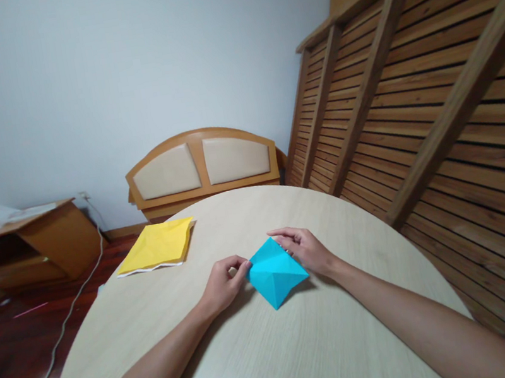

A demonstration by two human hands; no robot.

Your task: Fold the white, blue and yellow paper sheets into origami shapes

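Note:
A square of blue origami paper (273, 275), with crease lines crossing at its middle, is held in a diamond position just over the round table. My left hand (224, 283) pinches its left corner between thumb and fingers. On the other side, my right hand (305, 249) is at the upper right edge, with its fingers partly behind the paper and the index finger stretched toward the top corner. The paper's right corner is slightly lifted and casts a shadow on the tabletop.
The round light wood table (261, 366) carries a stack of yellow paper (158, 245) at its far left. Behind it stands a headboard (200, 159). A slatted wooden frame (410, 94) leans along the right. At left is a low cabinet (63, 238), with a cable (72, 307) on the floor.

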